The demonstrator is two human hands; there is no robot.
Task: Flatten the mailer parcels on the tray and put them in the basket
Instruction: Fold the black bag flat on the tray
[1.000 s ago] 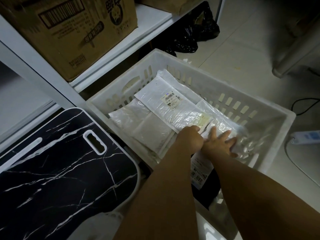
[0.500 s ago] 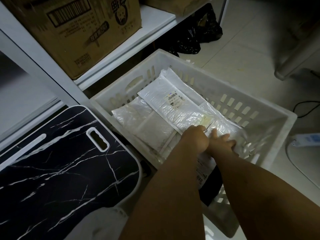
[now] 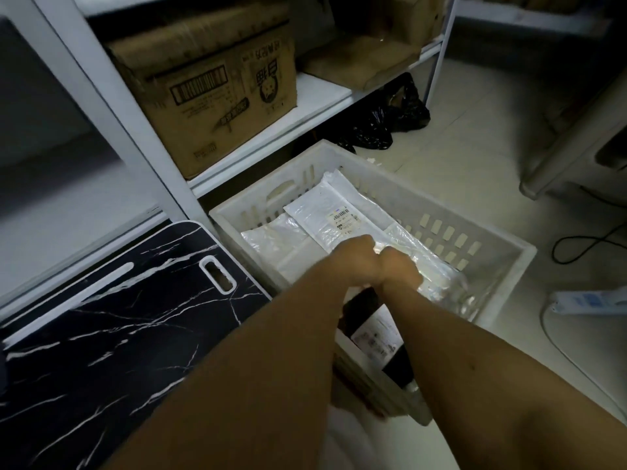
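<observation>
A white slotted basket (image 3: 509, 245) stands on the floor and holds several flat mailers. A white mailer (image 3: 322, 212) with a barcode label lies on top at the back, a clear one (image 3: 271, 239) to its left, and a shiny clear one (image 3: 441, 273) on the right. My left hand (image 3: 353, 259) and my right hand (image 3: 400, 271) sit side by side over the shiny mailer, both curled like fists with the fingers hidden. I see nothing held in either. A black mailer (image 3: 376, 334) with a label shows between my forearms. The black marbled tray (image 3: 135, 334) lies at the left.
A white shelf rack (image 3: 135, 137) stands just behind the basket with a cardboard box (image 3: 210, 89) on it. Black plastic bags (image 3: 390, 120) lie under the shelf. A power strip (image 3: 590, 301) and cables run over the floor at the right.
My right hand's fingers were spread flat on the shiny mailer and are now curled. Both hands drew a little toward me while the view tilted up.
</observation>
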